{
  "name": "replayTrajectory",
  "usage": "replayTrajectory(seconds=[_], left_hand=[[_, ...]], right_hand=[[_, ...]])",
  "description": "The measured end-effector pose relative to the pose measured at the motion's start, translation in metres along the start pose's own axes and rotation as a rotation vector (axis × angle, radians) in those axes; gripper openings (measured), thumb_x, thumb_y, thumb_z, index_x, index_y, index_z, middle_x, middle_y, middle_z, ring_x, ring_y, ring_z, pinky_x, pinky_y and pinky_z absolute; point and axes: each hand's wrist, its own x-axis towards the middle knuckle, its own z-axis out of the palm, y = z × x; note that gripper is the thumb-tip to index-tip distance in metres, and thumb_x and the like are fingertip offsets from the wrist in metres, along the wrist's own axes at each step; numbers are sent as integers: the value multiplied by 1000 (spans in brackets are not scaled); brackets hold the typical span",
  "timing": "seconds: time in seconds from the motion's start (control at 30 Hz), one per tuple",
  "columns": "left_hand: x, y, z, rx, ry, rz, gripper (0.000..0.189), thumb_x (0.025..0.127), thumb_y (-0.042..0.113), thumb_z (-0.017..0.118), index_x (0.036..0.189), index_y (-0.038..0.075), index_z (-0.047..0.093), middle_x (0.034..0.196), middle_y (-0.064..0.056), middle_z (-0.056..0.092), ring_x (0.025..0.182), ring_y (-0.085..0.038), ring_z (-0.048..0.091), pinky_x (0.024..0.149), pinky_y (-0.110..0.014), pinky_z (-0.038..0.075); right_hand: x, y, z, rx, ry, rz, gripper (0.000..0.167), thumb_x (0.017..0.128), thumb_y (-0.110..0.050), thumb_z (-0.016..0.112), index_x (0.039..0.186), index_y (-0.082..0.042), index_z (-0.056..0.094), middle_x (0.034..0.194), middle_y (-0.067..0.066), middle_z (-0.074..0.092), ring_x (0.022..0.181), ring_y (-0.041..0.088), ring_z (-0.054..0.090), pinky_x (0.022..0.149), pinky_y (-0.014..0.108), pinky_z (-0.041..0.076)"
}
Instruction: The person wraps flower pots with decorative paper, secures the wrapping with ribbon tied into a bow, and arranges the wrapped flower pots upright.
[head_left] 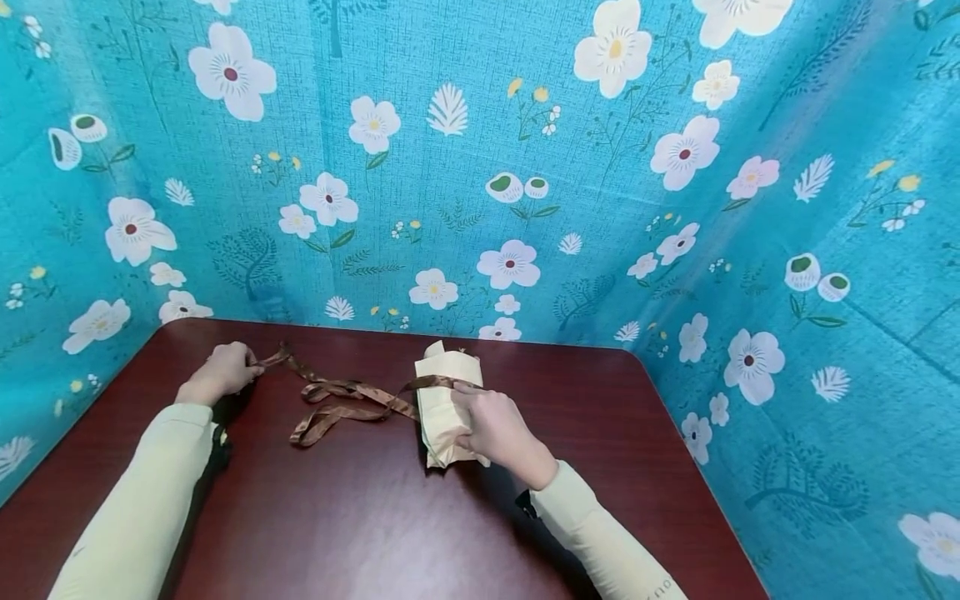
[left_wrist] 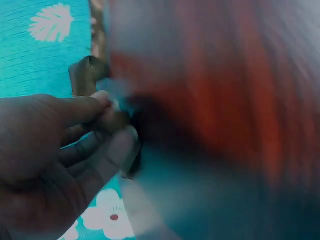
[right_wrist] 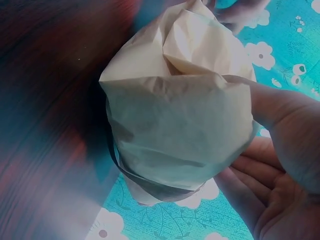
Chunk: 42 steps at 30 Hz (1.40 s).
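A package wrapped in cream paper (head_left: 444, 418) stands toward the back of the table, its folded end (right_wrist: 175, 115) filling much of the right wrist view. My right hand (head_left: 498, 429) grips it from the right, the thumb at the near end and the fingers over the top by the ribbon. A shiny brown ribbon (head_left: 360, 390) crosses the package and trails left in loose loops on the table. At the far left, my left hand (head_left: 225, 371) pinches the ribbon's end between thumb and fingertips. The left wrist view shows that pinch (left_wrist: 112, 117), partly blurred.
A dark red-brown wooden table (head_left: 337, 517) lies under everything. Blue floral cloth (head_left: 420, 208) hangs right behind its back edge and along both sides. Dark wrist straps show at both cuffs.
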Motion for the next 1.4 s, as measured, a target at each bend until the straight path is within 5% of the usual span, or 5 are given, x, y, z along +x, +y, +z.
replayTrajectory(seconds=[0.13, 0.3, 0.57, 0.83, 1.4], left_hand=[[6, 24, -4, -253, 91, 21, 29, 102, 13, 59, 94, -12, 71, 65, -5, 69, 55, -16, 66, 56, -37, 58], [14, 101, -17, -443, 111, 140, 31, 103, 13, 59, 101, -16, 69, 71, -13, 73, 57, -19, 70, 59, -39, 61], [13, 244, -19, -426, -28, 380, 24, 103, 19, 60, 99, 0, 73, 79, -12, 73, 63, -30, 69, 56, -34, 58], [18, 344, 12, -396, -101, 678, 21, 104, 17, 58, 93, 7, 73, 75, -9, 72, 55, -20, 63, 57, -28, 49], [-28, 432, -6, -563, 10, 1019, 20, 104, 15, 58, 107, 8, 76, 109, -1, 68, 84, -14, 58, 71, -28, 50]], right_hand=[[-1, -2, 0, -3, -4, 5, 43, 64, -17, 94, 86, -16, 57, 137, 8, 65, 78, 26, 73, 56, 31, 51], [-1, -6, -1, -34, -23, 15, 43, 66, -22, 95, 91, -16, 60, 138, 7, 65, 81, 28, 73, 60, 37, 57], [3, -8, -4, -44, -45, 33, 45, 68, -20, 93, 105, -13, 67, 139, 8, 64, 80, 29, 73, 61, 39, 58], [5, -13, -4, -81, -13, 28, 47, 66, -21, 93, 106, -15, 69, 116, 2, 72, 73, 25, 69, 60, 39, 57], [4, -17, -1, -97, 14, 41, 59, 68, -23, 94, 120, -8, 69, 116, 6, 72, 77, 24, 71, 59, 38, 58]])
